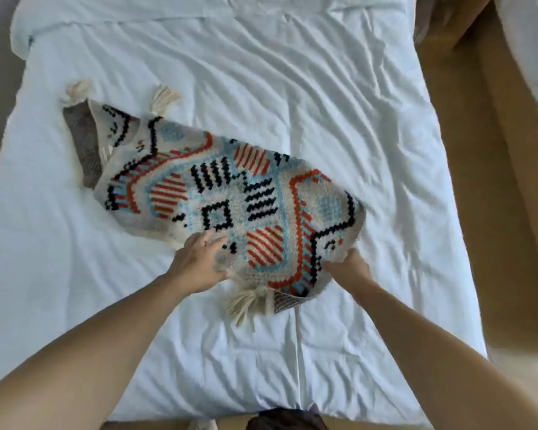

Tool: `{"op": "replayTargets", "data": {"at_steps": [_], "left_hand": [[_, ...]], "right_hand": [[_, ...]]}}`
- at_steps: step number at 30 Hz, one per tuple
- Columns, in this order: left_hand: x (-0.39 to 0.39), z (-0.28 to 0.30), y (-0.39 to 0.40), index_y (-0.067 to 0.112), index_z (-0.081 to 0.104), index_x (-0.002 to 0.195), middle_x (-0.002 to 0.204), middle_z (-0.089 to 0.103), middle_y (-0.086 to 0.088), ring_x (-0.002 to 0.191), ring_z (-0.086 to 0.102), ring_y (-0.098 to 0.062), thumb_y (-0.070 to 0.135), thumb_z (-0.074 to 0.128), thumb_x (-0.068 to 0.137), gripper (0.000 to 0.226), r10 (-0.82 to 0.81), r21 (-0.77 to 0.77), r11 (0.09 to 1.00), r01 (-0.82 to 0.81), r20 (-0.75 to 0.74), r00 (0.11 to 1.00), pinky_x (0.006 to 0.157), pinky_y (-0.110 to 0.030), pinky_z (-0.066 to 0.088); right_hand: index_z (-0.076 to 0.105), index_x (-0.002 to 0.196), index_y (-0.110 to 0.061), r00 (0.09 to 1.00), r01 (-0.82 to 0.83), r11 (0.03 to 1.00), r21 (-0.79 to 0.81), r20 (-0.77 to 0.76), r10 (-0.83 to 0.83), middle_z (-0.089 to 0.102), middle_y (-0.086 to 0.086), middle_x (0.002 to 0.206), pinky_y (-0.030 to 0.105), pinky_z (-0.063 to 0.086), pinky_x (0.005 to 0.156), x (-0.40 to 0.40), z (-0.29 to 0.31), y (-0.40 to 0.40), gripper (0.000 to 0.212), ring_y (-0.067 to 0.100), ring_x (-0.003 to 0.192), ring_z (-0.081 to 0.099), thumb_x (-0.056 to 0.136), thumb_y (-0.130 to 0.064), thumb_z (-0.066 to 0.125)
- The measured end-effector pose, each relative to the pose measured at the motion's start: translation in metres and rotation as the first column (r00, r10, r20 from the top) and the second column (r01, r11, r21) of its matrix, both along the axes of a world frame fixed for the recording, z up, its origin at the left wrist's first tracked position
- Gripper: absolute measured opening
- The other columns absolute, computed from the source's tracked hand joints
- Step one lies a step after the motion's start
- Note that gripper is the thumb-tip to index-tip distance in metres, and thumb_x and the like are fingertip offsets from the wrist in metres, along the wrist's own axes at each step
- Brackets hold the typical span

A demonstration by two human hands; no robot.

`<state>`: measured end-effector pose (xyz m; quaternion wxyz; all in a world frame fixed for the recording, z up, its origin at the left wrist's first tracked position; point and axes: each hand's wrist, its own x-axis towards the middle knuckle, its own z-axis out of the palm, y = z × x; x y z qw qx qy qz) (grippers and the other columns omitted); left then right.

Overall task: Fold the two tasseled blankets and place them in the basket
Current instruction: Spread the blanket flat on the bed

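Status: one cream woven blanket with red, black and pale-blue geometric pattern and cream tassels [218,193] lies on the white wrinkled bed sheet [292,88], long axis running from about 10 o'clock to 4 o'clock across the view. It looks already folded in half lengthwise: grey backing shows at the far left end and under the near right corner. The second blanket and the basket are not in view.

Left hand [199,262] lies on the near edge at roughly 7 o'clock of the blanket, fingers mostly straight and spread, pressing the pile flat, with no grip that I can see. Right hand [348,268] is at about 5 o'clock, fingers curled under the near right corner, pinching the edge, which is lifted off the sheet there. Near tassel bunch [246,302] hangs loose between the two hands, at 6 o'clock.

Judged step: next fold, short end over towards the far end at 10 o'clock.

How to do it well:
- Keep the left palm as the anchor so the layers don't slide; the sheet looks slippery and rucked.
- Get both layers in the right-hand pinch, not just the top one, otherwise the grey backing peels apart.
- Tuck the near tassels inside before carrying over.
- Land the corner square on the far edge, near the far tassels [165,97], then smooth outward from the crease.

Risk: the thick pile may spring back open, so press the crease.
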<state>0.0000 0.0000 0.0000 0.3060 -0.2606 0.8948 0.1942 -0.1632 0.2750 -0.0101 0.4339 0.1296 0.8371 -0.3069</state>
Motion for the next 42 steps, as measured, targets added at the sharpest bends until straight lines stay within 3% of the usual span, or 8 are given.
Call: {"op": "replayTargets", "data": {"at_steps": [5, 11, 17, 23, 29, 33, 38, 42], "left_hand": [[0.012, -0.056, -0.002, 0.026, 0.026, 0.158, 0.168, 0.015, -0.010, 0.153, 0.016, -0.036, 0.016, 0.078, 0.081, 0.093, -0.245, -0.178, 0.954, 0.242, 0.004, 0.969, 0.114, -0.048, 0.035], [0.015, -0.094, -0.006, 0.008, 0.073, 0.118, 0.127, 0.067, -0.019, 0.117, 0.061, -0.041, -0.005, 0.071, 0.074, 0.046, -0.255, -0.151, 0.963, 0.221, -0.267, 0.929, 0.094, -0.054, 0.050], [0.084, -0.070, 0.002, 0.005, 0.077, 0.094, 0.079, 0.072, -0.012, 0.071, 0.065, -0.030, -0.018, 0.062, 0.066, 0.040, -0.188, -0.084, 0.982, 0.172, -0.252, 0.949, 0.058, -0.030, 0.049], [0.214, -0.046, -0.012, 0.013, 0.060, 0.086, 0.086, 0.060, -0.002, 0.087, 0.064, -0.026, 0.005, 0.048, 0.091, 0.015, -0.285, 0.069, 0.957, 0.280, 0.386, 0.878, 0.071, -0.033, 0.048], [0.268, -0.044, 0.013, 0.013, 0.061, 0.095, 0.076, 0.041, 0.005, 0.078, 0.049, -0.016, 0.017, 0.047, 0.097, 0.015, -0.313, 0.283, 0.942, 0.179, 0.557, 0.769, 0.067, -0.028, 0.040], [0.239, -0.038, 0.019, 0.017, 0.065, 0.108, 0.096, 0.062, 0.003, 0.085, 0.061, -0.015, 0.026, 0.066, 0.089, 0.021, -0.258, 0.414, 0.910, 0.026, 0.516, 0.816, 0.073, -0.026, 0.050], [0.180, -0.025, 0.014, 0.025, 0.065, 0.116, 0.111, 0.067, 0.008, 0.089, 0.066, -0.009, 0.034, 0.067, 0.094, 0.024, 0.192, 0.311, 0.921, -0.235, 0.162, 0.968, 0.073, -0.022, 0.055], [0.142, -0.021, 0.000, 0.026, 0.044, 0.149, 0.150, 0.045, 0.003, 0.131, 0.047, -0.018, 0.041, 0.062, 0.097, 0.057, 0.300, 0.200, 0.938, -0.281, -0.069, 0.951, 0.108, -0.035, 0.044]], "right_hand": [[0.066, 0.114, 0.003, 0.886, 0.382, 0.923, -0.052, 0.303, -0.350, 0.071, 0.011, 0.094, 0.044, 0.063, 0.075, 0.027, -0.065, -0.009, 0.034, 0.027, 0.081, 0.069, 0.090, -0.019, 0.077], [0.065, 0.099, -0.017, 0.823, 0.565, 0.808, -0.166, 0.184, -0.538, 0.074, 0.007, 0.097, 0.044, 0.064, 0.075, 0.074, -0.073, -0.015, 0.005, 0.027, 0.088, 0.073, 0.099, -0.011, 0.064], [0.059, 0.083, -0.020, 0.993, -0.111, 0.987, -0.114, 0.031, 0.115, 0.066, -0.005, 0.078, 0.032, 0.052, 0.063, 0.180, -0.045, -0.039, 0.012, 0.019, 0.075, 0.063, 0.094, -0.018, 0.063], [0.064, 0.087, -0.012, 0.687, -0.660, 0.736, -0.152, 0.274, 0.673, 0.068, 0.003, 0.089, 0.034, 0.054, 0.077, 0.261, -0.053, -0.046, 0.017, 0.022, 0.085, 0.064, 0.086, -0.027, 0.070], [0.057, 0.130, -0.016, 0.989, 0.071, 0.997, -0.030, 0.135, -0.067, 0.069, -0.001, 0.105, 0.036, 0.054, 0.079, 0.230, -0.057, -0.040, 0.056, 0.019, 0.094, 0.066, 0.084, -0.039, 0.080], [0.036, 0.148, -0.014, 0.981, -0.030, 0.988, 0.152, -0.183, 0.058, 0.062, 0.009, 0.129, 0.042, 0.055, 0.087, 0.179, -0.065, -0.059, 0.088, 0.029, 0.112, 0.063, 0.078, -0.047, 0.077], [0.061, 0.094, -0.014, 0.994, -0.038, 0.999, 0.009, -0.101, 0.039, 0.064, 0.002, 0.075, 0.031, 0.045, 0.059, 0.139, -0.065, -0.090, 0.009, 0.025, 0.070, 0.060, 0.094, -0.023, 0.059], [0.074, 0.089, -0.014, 0.927, 0.301, 0.910, -0.285, -0.135, -0.349, 0.070, -0.001, 0.082, 0.028, 0.051, 0.069, 0.100, -0.037, -0.096, 0.024, 0.019, 0.076, 0.062, 0.097, -0.021, 0.052]]}}
